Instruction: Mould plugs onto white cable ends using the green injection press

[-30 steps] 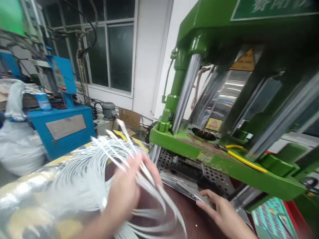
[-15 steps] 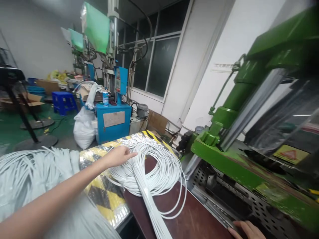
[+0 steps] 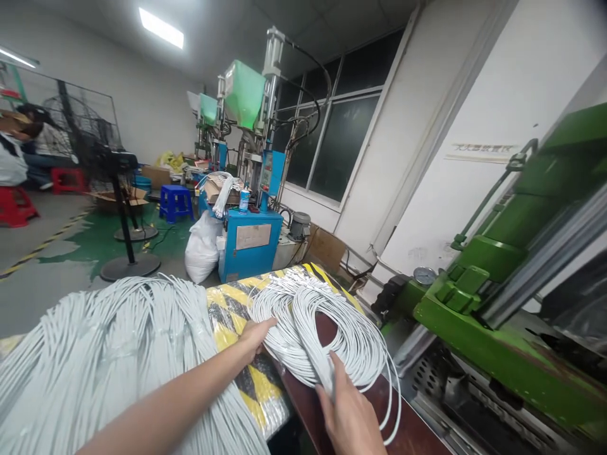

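A big coil of thin white cables (image 3: 365,347) lies on a dark red-brown board (image 3: 308,404). At its left edge is my left hand (image 3: 256,335), closed, thumb on top of the cables and the other fingers mostly hidden. My right hand (image 3: 351,411) is closed around the gathered cable bundle (image 3: 310,341) that crosses the coil's near side, thumb on its left and fingers on its right. Loose cable loops hang to the right of this hand. More white cables (image 3: 128,341) are heaped to the left, partly behind my left forearm.
Yellow-and-black striped tape (image 3: 232,309) covers the table beyond the board. A green press (image 3: 502,341) stands close on the right, with a pressure gauge (image 3: 423,275). Farther off are a blue machine cabinet (image 3: 251,246), a white sack (image 3: 202,249), a standing fan (image 3: 118,202) and a seated person (image 3: 14,158).
My right hand has come from the press edge at lower right onto the cable bundle. My left hand has shifted toward the coil's left edge. The view has swung left.
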A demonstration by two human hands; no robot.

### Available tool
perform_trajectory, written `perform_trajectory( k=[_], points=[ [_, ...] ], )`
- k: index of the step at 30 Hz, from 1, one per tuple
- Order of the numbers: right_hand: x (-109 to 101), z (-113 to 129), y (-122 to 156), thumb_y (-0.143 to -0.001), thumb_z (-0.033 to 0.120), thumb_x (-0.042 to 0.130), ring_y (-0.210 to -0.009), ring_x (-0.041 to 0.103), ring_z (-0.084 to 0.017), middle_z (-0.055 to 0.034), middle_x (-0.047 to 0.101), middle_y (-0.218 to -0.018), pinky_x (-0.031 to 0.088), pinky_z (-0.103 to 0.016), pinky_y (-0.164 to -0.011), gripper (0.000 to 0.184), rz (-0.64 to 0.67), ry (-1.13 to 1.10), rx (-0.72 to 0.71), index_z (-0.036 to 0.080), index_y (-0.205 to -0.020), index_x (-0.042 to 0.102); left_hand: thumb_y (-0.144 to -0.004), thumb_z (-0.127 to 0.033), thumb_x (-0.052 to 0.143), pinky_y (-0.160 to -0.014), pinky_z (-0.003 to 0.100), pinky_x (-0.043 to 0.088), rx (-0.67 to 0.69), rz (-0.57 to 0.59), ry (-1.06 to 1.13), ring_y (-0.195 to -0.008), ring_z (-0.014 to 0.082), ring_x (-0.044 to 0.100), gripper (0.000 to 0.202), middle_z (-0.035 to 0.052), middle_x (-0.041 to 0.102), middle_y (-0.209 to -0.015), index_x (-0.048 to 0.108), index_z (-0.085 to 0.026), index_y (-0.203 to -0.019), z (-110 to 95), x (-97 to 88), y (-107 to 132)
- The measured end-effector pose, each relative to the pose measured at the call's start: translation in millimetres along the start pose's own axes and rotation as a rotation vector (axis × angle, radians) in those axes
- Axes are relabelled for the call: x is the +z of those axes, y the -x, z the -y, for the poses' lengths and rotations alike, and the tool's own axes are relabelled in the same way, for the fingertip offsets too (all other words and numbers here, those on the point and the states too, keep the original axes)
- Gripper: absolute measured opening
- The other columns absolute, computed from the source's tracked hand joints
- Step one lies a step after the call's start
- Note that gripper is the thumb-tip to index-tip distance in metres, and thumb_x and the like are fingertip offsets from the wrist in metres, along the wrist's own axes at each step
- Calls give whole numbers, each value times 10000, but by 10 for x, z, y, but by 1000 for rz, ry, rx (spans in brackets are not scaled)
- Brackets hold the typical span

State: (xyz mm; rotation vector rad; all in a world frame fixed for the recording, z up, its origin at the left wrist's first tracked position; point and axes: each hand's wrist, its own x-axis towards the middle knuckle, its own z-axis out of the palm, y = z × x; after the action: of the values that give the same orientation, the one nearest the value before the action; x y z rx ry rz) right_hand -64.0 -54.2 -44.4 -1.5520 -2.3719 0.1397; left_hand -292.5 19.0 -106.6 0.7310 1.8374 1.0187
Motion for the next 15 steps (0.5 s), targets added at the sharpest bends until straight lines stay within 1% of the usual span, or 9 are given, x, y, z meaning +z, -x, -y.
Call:
perform_trajectory(
  k=[3, 5, 7, 8, 9, 10, 11, 13, 15],
  points=[
    [-263, -228, -92, -920, 414, 303, -985, 631, -271, -154, 612, -1162, 504, -381, -793, 553, -138, -159, 55, 155, -1405, 248, -877, -512, 445, -511, 244, 459, 25, 3, -80, -557, 95, 520, 415, 17, 584, -778, 534, -135, -1028, -46, -58, -28],
    [-542, -317, -154, -898, 473, 342, -1042, 607, -273, -137, 588, -1208, 488, -393, -837, 571, -221, -207, 104, 196, -1393, 276, -862, -615, 357, -531, 279, 478, 17, 34, -212, -546, 113, 533, 539, 23, 586, -722, 560, -128, -971, -102, -173, 14],
    [-787, -349, -198, -883, 495, 366, -1069, 591, -274, -121, 583, -1215, 483, -397, -840, 558, -282, -231, 145, 228, -1371, 314, -819, -715, 254, -597, 350, 504, 69, 48, -380, -596, 159, 575, 684, 52, 596, -702, 584, -121, -903, -180, -319, 126],
    [-873, -354, -210, -877, 502, 374, -1054, 598, -273, -115, 599, -1187, 488, -393, -820, 554, -295, -241, 161, 238, -1361, 326, -805, -733, 225, -671, 403, 508, 149, 34, -462, -690, 199, 604, 723, 87, 612, -760, 587, -116, -908, -221, -390, 205],
    [-929, -356, -216, -874, 507, 381, -1035, 607, -268, -108, 614, -1158, 491, -384, -801, 551, -299, -255, 169, 245, -1356, 330, -808, -725, 228, -780, 458, 484, 280, 8, -537, -845, 246, 605, 723, 131, 616, -888, 578, -113, -967, -257, -453, 292],
    [-957, -357, -217, -871, 510, 387, -1007, 619, -261, -99, 626, -1132, 494, -373, -783, 549, -298, -268, 174, 253, -1353, 330, -807, -711, 271, -888, 497, 427, 434, 2, -606, -1007, 288, 558, 699, 163, 585, -1044, 554, -122, -1054, -286, -502, 383],
    [-962, -359, -215, -868, 513, 394, -971, 632, -254, -92, 636, -1110, 494, -365, -766, 549, -298, -275, 179, 257, -1349, 333, -785, -696, 371, -968, 500, 364, 592, 31, -674, -1124, 308, 486, 661, 160, 532, -1173, 525, -154, -1131, -304, -534, 469],
    [-928, -361, -208, -860, 518, 408, -929, 643, -248, -84, 642, -1101, 494, -360, -748, 558, -298, -277, 189, 265, -1350, 327, -662, -585, 645, -1038, 454, 295, 853, 165, -807, -1206, 312, 400, 650, 102, 467, -1283, 496, -238, -1191, -314, -547, 603],
    [-880, -358, -204, -861, 514, 406, -936, 639, -251, -84, 633, -1125, 496, -363, -746, 562, -299, -276, 182, 266, -1358, 318, -590, -340, 755, -1054, 431, 270, 998, 279, -920, -1192, 295, 402, 604, 71, 489, -1253, 524, -259, -1142, -314, -521, 658]
  ],
)
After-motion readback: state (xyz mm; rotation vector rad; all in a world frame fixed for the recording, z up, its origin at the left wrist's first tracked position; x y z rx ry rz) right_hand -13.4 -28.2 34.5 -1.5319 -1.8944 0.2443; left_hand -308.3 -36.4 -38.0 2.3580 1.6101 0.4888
